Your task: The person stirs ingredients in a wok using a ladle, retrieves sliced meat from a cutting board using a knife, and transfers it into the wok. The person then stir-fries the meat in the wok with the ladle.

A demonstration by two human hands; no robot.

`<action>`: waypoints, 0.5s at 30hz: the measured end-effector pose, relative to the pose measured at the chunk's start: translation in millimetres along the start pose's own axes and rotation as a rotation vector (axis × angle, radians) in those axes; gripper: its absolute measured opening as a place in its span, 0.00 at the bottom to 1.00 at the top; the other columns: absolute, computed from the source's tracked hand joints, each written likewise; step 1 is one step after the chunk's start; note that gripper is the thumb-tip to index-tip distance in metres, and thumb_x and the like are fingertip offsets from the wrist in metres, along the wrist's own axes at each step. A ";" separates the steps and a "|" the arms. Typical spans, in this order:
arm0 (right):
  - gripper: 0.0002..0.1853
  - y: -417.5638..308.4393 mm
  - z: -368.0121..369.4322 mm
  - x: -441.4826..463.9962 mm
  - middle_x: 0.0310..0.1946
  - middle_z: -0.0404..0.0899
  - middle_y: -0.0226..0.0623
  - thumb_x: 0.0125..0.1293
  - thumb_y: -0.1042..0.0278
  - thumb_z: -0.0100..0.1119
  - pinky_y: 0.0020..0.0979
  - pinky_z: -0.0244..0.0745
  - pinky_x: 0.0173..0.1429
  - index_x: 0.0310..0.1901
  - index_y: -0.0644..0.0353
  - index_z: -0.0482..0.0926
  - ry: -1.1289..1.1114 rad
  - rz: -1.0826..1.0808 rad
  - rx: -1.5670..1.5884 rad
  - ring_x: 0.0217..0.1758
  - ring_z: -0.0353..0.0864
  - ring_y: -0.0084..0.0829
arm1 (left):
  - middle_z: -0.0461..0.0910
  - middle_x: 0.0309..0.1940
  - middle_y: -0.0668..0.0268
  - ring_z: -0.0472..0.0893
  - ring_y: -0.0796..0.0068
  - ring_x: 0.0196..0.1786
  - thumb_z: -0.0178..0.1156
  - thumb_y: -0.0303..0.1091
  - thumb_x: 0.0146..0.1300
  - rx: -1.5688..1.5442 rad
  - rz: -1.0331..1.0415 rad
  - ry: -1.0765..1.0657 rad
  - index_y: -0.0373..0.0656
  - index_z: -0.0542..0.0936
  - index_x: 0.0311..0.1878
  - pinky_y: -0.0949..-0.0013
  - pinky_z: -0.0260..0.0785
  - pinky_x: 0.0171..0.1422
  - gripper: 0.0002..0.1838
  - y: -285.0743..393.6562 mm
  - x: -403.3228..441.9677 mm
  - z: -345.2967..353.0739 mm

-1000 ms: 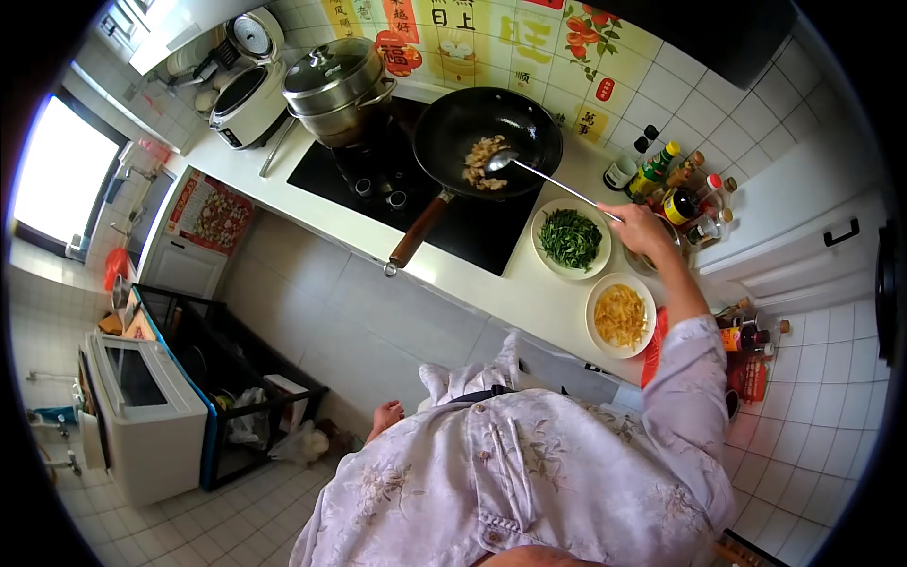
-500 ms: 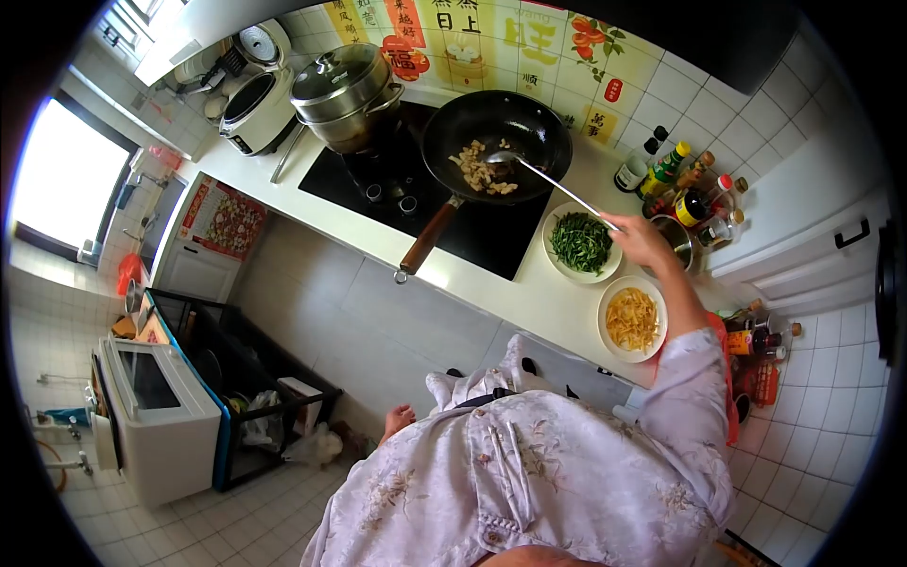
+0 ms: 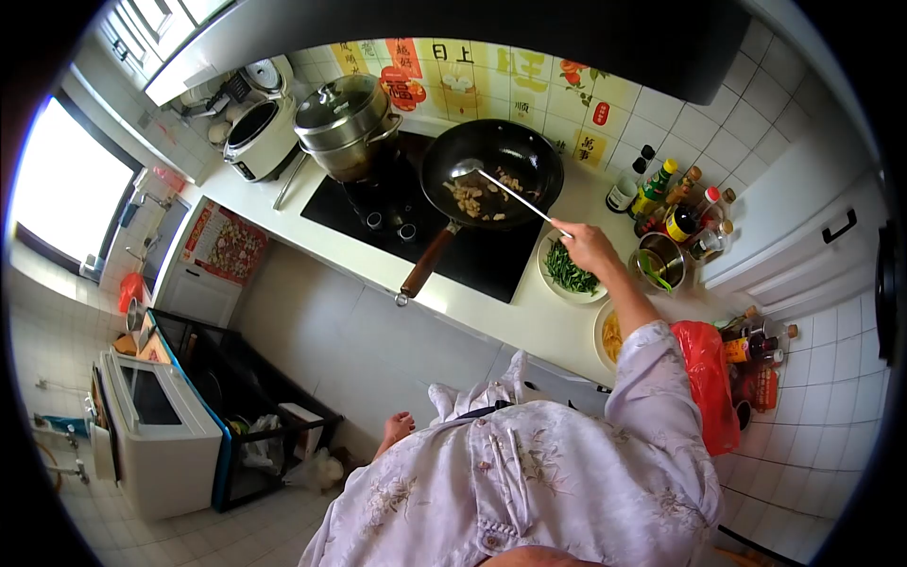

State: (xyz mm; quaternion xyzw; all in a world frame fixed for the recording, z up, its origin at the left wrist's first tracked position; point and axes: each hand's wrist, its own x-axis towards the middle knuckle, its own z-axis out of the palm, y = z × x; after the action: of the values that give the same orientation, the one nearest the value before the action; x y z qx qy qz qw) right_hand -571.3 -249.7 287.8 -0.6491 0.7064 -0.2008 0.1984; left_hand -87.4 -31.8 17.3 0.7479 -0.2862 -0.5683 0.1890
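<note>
My right hand (image 3: 590, 248) is closed round the handle of a metal wok spatula (image 3: 515, 194). Its head rests inside a black wok (image 3: 529, 151), at the left of the pan's floor. Browned pieces of meat (image 3: 468, 197) lie in the wok in two loose groups. The wok's wooden handle (image 3: 430, 263) points toward me, untouched. Under my right wrist is a plate of chopped greens (image 3: 567, 267); my forearm partly covers a plate of yellow shreds (image 3: 611, 338). My left hand (image 3: 399, 425) hangs at my side, fingers loosely curled and apart, holding nothing visible.
A lidded steel steamer pot (image 3: 345, 123) stands left of the wok on the black cooktop (image 3: 482, 269). Farther left is a rice cooker (image 3: 260, 142). Several bottles (image 3: 652, 194) and a steel bowl (image 3: 661, 260) stand on the right. A range hood (image 3: 472, 28) overhangs the wok.
My right hand has moved left, bringing the spatula's head to the left part of the wok. Some meat now lies farther right. My forearm covers more of the yellow shreds.
</note>
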 end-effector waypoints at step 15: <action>0.18 12.9 -110.0 -65.4 0.39 0.75 0.46 0.55 0.67 0.53 0.35 0.70 0.47 0.48 0.38 0.74 -0.123 -0.011 -0.306 0.41 0.76 0.41 | 0.76 0.30 0.63 0.76 0.75 0.28 0.55 0.33 0.55 -0.002 0.032 -0.077 0.31 0.71 0.48 0.73 0.71 0.33 0.19 -101.3 42.7 -43.9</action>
State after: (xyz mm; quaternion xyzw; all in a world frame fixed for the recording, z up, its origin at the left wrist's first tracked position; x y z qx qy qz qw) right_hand -636.4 -180.6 374.5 -0.6865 0.7118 -0.0518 0.1393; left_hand -15.6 16.3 -63.6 0.7205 -0.3047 -0.5939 0.1877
